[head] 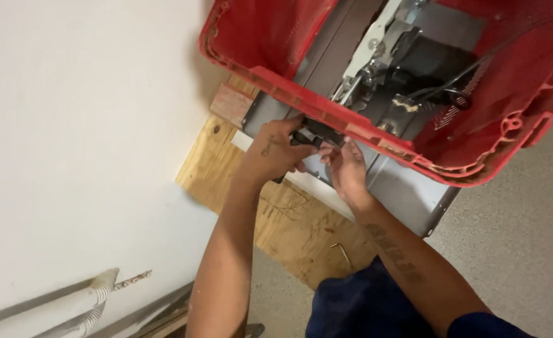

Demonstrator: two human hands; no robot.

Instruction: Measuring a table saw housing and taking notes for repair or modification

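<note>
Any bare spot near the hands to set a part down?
Free: the plywood board between both forearms, short of the bent metal key, and the speckled floor beyond the grey metal panel. Crowded: left hand and right hand under the red plastic housing rim.

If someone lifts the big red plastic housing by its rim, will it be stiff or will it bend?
The red housing is probably fairly stiff: its rim looks thick and ribbed. It is likely heavy for plastic, since a metal mechanism with black cables sits inside. It may tip, as it already stands tilted on the grey metal base.
</note>
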